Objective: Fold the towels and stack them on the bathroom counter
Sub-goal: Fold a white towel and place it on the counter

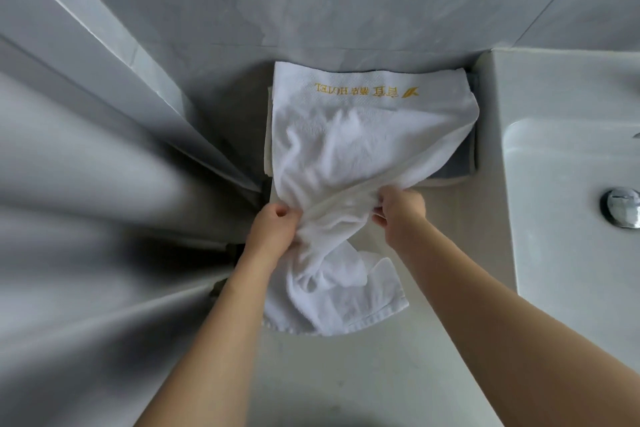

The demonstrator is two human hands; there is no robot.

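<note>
With left hand (277, 224) and right hand (401, 206) each bunching the white towel (363, 135), uneven pulling could skew the fold and drag the stack (464, 163) underneath across the table (450, 288)

Hotel bathroom; sink (568, 163), logoed towel (363, 135)

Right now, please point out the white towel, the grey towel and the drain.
white towel (346, 135): head view, its flat middle.
grey towel (460, 166): head view, exposed right edge.
drain (621, 206): head view, its chrome top.
</note>
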